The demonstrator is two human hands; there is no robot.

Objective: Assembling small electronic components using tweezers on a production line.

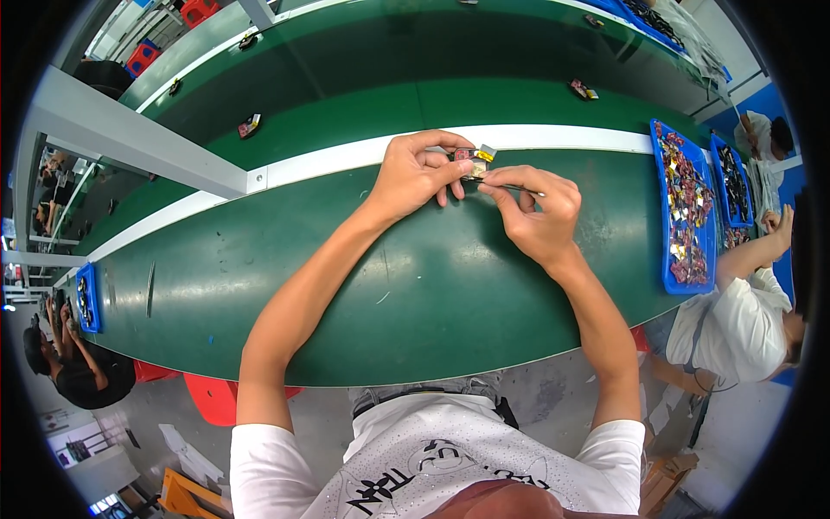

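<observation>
My left hand point(415, 177) is closed around a small electronic assembly point(475, 164) with red, yellow and silver parts, held above the far edge of the green bench. Pinched in my right hand point(543, 212) is a slim dark metal tool, apparently tweezers point(524, 189), its front end at the assembly. The fingertips of both hands nearly meet there. Fingers hide part of the assembly, and the exact contact point is too small to make out.
On the green bench point(389, 320), a thin metal tool point(150, 290) lies at left. A blue tray point(667, 233) of many small red parts stands at right, near a co-worker in white point(731, 324). Beyond the white rail, small assemblies point(249, 126) sit on a green surface. A grey post point(138, 125) slants at left.
</observation>
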